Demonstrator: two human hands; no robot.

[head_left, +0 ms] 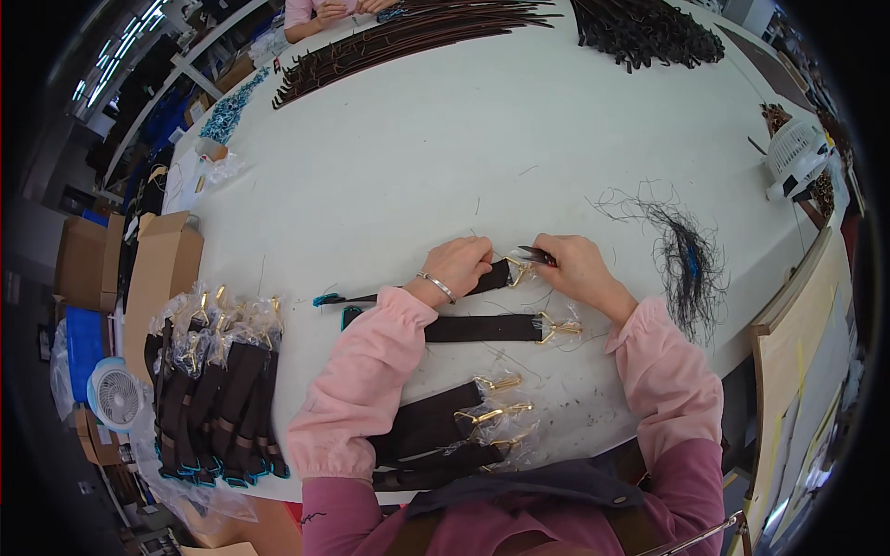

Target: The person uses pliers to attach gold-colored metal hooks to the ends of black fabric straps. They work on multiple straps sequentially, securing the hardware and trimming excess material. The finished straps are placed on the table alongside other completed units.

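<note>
My left hand is closed on a dark strap near its right end, where a gold metal hook is attached. The strap's far end, with a turquoise piece, points left on the table. My right hand grips small dark thread snips, their blades pointing left just by the gold hook. Directly below, a second dark strap lies flat, its gold hook in clear plastic. Nearer my body rest several more straps with plastic-wrapped gold hooks, partly hidden under my left sleeve.
A stack of hooked straps stands at the left edge of the white table. Black thread ends lie in a heap at right. Long dark strips and a black bundle lie far off, near another person's hands.
</note>
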